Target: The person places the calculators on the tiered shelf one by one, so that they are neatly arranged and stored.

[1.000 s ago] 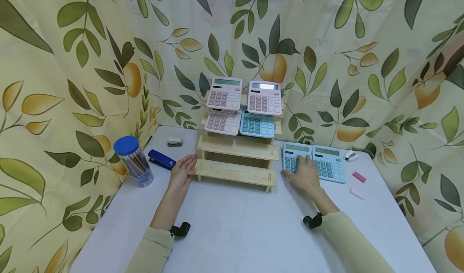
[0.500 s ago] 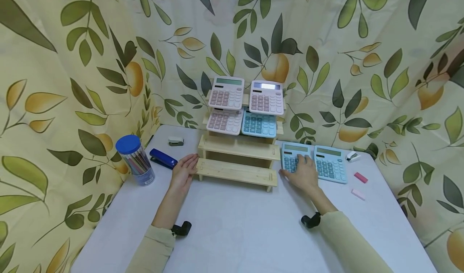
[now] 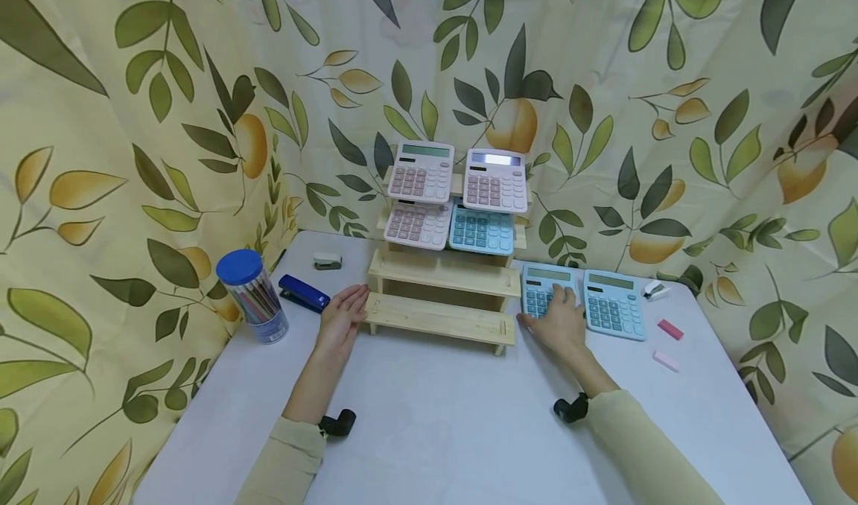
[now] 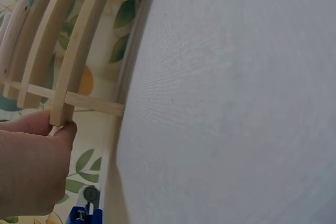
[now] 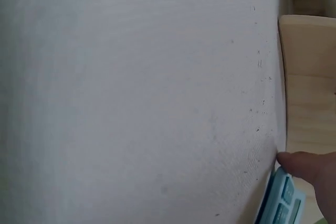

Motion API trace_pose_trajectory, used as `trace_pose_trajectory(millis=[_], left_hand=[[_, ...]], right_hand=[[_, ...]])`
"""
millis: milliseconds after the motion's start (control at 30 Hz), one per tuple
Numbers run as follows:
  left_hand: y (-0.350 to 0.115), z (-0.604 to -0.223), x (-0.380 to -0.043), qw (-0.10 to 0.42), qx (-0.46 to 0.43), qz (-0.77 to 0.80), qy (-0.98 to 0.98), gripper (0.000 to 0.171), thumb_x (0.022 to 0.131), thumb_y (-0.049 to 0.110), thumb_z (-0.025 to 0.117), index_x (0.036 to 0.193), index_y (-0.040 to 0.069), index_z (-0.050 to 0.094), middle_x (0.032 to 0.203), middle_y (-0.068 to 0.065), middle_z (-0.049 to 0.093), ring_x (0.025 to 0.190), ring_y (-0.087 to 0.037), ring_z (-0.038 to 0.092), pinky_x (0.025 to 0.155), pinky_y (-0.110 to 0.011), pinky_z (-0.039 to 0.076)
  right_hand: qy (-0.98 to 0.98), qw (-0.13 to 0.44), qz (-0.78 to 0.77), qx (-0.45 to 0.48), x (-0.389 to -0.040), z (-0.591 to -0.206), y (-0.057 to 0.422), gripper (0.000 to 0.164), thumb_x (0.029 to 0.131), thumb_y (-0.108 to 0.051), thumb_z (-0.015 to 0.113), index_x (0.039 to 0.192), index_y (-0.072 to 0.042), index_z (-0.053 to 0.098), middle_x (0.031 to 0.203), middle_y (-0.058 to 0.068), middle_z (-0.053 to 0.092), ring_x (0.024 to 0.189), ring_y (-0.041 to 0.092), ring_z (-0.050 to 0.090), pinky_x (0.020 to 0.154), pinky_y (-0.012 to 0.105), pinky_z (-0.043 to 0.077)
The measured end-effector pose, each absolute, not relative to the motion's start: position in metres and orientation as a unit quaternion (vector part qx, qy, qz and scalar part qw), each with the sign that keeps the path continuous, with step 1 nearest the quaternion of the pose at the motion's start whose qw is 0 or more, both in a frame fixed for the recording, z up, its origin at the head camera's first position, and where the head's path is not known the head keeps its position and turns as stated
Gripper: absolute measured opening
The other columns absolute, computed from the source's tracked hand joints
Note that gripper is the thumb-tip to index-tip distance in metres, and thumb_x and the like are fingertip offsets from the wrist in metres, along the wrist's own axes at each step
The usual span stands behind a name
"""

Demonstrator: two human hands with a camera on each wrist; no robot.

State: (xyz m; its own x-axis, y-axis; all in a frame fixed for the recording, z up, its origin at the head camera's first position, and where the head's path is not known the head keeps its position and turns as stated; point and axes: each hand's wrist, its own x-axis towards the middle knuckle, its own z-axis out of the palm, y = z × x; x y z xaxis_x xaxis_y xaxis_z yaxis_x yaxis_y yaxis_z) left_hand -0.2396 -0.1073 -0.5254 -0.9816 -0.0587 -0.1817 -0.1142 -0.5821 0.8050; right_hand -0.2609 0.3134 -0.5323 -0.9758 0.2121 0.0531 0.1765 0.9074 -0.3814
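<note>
In the head view my left hand (image 3: pixel 340 317) is at the left end of a stepped wooden stand (image 3: pixel 439 317). The left wrist view has its thumb and a finger pinching the end of the lowest board (image 4: pixel 79 51). My right hand (image 3: pixel 559 322) grips a blue calculator (image 3: pixel 546 274) flat on the table beside the stand's right side. Its fingers lie over the keys and the thumb (image 5: pixel 299 162) is at the near left edge. Another blue calculator (image 3: pixel 613 307) lies just right of it, a narrow gap apart. Part of the gripped calculator is hidden under my hand.
Two pink calculators (image 3: pixel 420 171) stand on the top tier; a pink and a blue one (image 3: pixel 481 229) stand below. At left are a blue-lidded pencil jar (image 3: pixel 251 296), a blue stapler (image 3: pixel 304 293) and a small stapler (image 3: pixel 327 261). Erasers (image 3: pixel 670 330) lie at right on the table (image 3: pixel 436 430).
The blue calculator under my right hand has slid slightly left, closer to the stand, and a gap has widened between it and the other blue one. My left hand stays at the board's end.
</note>
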Motion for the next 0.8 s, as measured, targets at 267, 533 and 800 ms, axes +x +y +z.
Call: trace_pose_trajectory(millis=[267, 533, 800], left_hand=[[-0.1076, -0.5268, -0.2410, 0.016, -0.098, 0.888, 0.449, 0.074, 0.087, -0.033, 0.036, 0.157, -0.011, 0.028, 0.161, -0.028, 0.037, 0.152, -0.033, 0.036, 0.124, -0.034, 0.033], [-0.1059, -0.5257, -0.2404, 0.018, -0.097, 0.886, 0.453, 0.073, 0.088, -0.031, 0.039, 0.157, -0.010, 0.030, 0.160, -0.027, 0.038, 0.151, -0.032, 0.037, 0.123, -0.033, 0.035], [-0.1074, -0.5258, -0.2405, 0.018, -0.099, 0.888, 0.449, 0.074, 0.087, -0.032, 0.037, 0.157, -0.010, 0.029, 0.160, -0.028, 0.038, 0.151, -0.033, 0.037, 0.124, -0.034, 0.034]], right_hand=[[-0.978, 0.032, 0.183, -0.099, -0.2630, -0.5321, 0.3095, 0.103, 0.088, -0.042, 0.077, 0.160, 0.008, 0.021, 0.160, 0.044, 0.015, 0.136, 0.078, 0.019, 0.109, 0.086, 0.025], [-0.977, 0.045, 0.189, -0.089, -0.2615, -0.5345, 0.3099, 0.099, 0.087, -0.037, 0.076, 0.159, 0.008, 0.025, 0.160, 0.043, 0.018, 0.134, 0.081, 0.016, 0.108, 0.089, 0.019], [-0.974, 0.058, 0.200, -0.087, -0.2581, -0.5341, 0.3079, 0.096, 0.085, -0.031, 0.076, 0.160, 0.004, 0.026, 0.160, 0.040, 0.020, 0.133, 0.080, 0.020, 0.105, 0.089, 0.021]])
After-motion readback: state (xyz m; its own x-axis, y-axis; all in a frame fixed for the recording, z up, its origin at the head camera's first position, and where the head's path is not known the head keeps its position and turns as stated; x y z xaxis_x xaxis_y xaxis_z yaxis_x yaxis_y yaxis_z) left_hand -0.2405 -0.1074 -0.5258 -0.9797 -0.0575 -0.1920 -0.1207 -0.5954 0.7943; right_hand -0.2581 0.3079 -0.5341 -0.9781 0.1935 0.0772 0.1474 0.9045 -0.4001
